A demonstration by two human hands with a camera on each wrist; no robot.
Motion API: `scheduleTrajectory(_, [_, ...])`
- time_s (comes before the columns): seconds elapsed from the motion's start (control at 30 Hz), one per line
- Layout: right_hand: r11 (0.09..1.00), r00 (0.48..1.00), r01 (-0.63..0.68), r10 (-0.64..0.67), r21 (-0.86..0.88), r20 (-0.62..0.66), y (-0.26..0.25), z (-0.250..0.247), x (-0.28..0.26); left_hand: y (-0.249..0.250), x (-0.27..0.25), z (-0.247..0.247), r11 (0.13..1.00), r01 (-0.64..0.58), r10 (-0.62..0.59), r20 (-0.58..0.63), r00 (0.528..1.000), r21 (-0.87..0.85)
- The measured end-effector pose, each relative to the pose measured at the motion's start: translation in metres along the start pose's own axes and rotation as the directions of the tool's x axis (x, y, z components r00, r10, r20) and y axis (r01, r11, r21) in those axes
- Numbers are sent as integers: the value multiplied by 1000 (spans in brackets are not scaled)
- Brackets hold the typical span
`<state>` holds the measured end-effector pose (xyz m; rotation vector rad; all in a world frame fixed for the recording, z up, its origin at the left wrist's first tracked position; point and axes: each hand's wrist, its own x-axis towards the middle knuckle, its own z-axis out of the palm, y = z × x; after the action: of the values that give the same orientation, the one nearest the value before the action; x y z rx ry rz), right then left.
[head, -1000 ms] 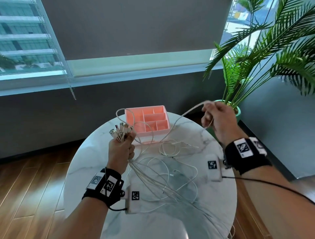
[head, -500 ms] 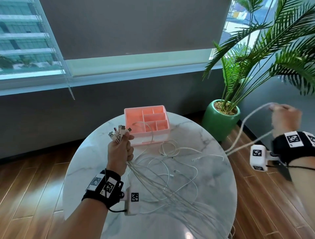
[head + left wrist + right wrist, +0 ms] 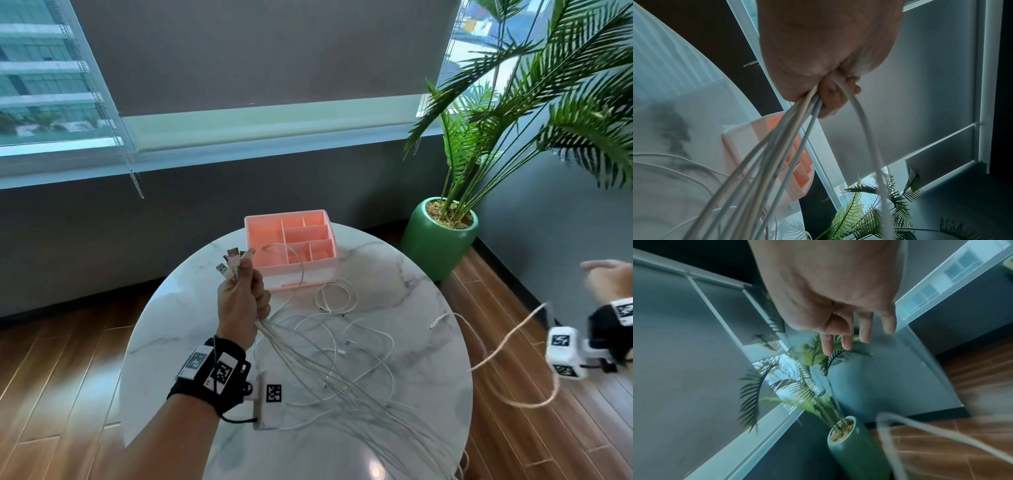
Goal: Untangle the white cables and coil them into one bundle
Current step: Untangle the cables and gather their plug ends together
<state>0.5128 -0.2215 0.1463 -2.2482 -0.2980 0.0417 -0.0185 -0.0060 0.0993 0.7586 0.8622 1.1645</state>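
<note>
Plugs [image 3: 235, 259] fan out of the top of the left hand [image 3: 241, 301], pointing toward eleven and twelve o'clock in the head view, while the left wrist camera shows what that view hides: fingers [image 3: 829, 99] curled tight round the white cables [image 3: 329, 370], which leave the fist together. From there the cables run as a long sheaf toward five o'clock across the marble table [image 3: 164, 329], other strands looping loosely beside them (one arcs over the pink organiser [image 3: 291, 246] at twelve o'clock). Past the table's three o'clock edge a single blurred cable [image 3: 513, 346] hangs in the air. Farthest right, the right hand [image 3: 608, 282] holds nothing; its wrist view shows fingers [image 3: 846, 339] spread and straight above the potted palm [image 3: 857, 451].
</note>
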Motion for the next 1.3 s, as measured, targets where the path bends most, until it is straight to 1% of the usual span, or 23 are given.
scheduleTrajectory(0.03, [999, 998, 44, -44, -7, 43, -11, 13, -25, 0, 0, 1, 1000, -5, 5, 7, 1000, -1])
scheduleTrajectory(0.1, [991, 969, 137, -135, 5, 206, -35, 48, -67, -2, -1, 4, 1000, -8, 8, 10, 1000, -6])
scheduleTrajectory(0.13, [983, 924, 177, -186, 58, 334, -45, 69, -90, -3, -1, 6, 1000, -7, 7, 9, 1000, -10])
scheduleTrajectory(0.17, [968, 853, 205, -250, 147, 458, -58, 87, -114, -4, -1, 8, 1000, -5, 5, 5, 1000, -17])
scheduleTrajectory(0.2, [952, 759, 238, -307, 194, 574, -75, 103, -141, -5, -1, 10, 1000, -5, 5, 1, 1000, -27])
scheduleTrajectory(0.23, [931, 647, 291, -361, 221, 672, -88, 118, -169, -6, -1, 12, 999, -4, 4, -5, 1000, -38])
scheduleTrajectory(0.27, [894, 510, 356, -430, 272, 745, -102, 132, -201, -7, -1, 14, 999, -3, 2, -12, 1000, -49])
scheduleTrajectory(0.33, [798, 198, 455, -522, 394, 829, -127, 156, -266, -8, -1, 18, 997, -3, 1, -26, 1000, -71])
scheduleTrajectory(0.37, [765, 77, 485, -520, 424, 850, -135, 167, -294, -8, -2, 20, 997, -7, 4, -32, 999, -80])
scheduleTrajectory(0.4, [754, 17, 506, -493, 418, 870, -139, 179, -315, -7, -3, 21, 996, -14, 10, -43, 999, -83])
scheduleTrajectory(0.43, [747, 2, 520, -485, 414, 874, -143, 188, -333, -6, -3, 21, 996, -22, 17, -57, 998, -82])
scheduleTrajectory(0.5, [767, 34, 503, -479, 400, 877, -146, 197, -353, -3, -4, 15, 996, -29, 21, -81, 997, -89])
scheduleTrajectory(0.53, [794, 35, 469, -454, 386, 890, -147, 198, -357, -2, -4, 10, 994, -27, 19, -84, 996, -105])
scheduleTrajectory(0.6, [822, -12, 446, -391, 355, 920, -146, 199, -360, 0, -4, -1, 992, -15, 4, -88, 996, -125])
scheduleTrajectory(0.7, [772, -54, 536, -372, 341, 927, -140, 202, -367, -2, -6, -8, 979, 28, -52, -111, 992, -202])
scheduleTrajectory(0.73, [792, -76, 492, -374, 361, 924, -138, 204, -371, -4, -7, -7, 970, 42, -72, -117, 991, -239])
scheduleTrajectory(0.8, [881, -92, 303, -353, 364, 931, -133, 209, -377, -8, -6, -5, 960, 66, -96, -97, 991, -274])
scheduleTrajectory(0.87, [917, -35, 237, -321, 320, 946, -125, 212, -380, -7, -4, -4, 964, 90, -108, -60, 992, -248])
scheduleTrajectory(0.93, [906, 34, 342, -278, 250, 960, -111, 215, -372, -1, 0, -6, 973, 90, -105, -59, 993, -212])
scheduleTrajectory(1.0, [863, 74, 469, -249, 187, 966, -89, 217, -355, 5, 4, -10, 975, 69, -88, -83, 993, -211])
scheduleTrajectory(1.13, [780, 167, 621, -229, 78, 959, -47, 206, -317, -1, 9, -21, 970, 88, -114, -103, 988, -228])
scheduleTrajectory(1.2, [796, 198, 605, -158, 6, 967, -33, 197, -301, -8, 9, -25, 971, 88, -115, -114, 987, -221])
scheduleTrajectory(1.3, [860, 234, 504, -42, -84, 971, -14, 180, -271, -15, 10, -29, 975, 92, -116, -108, 987, -200])
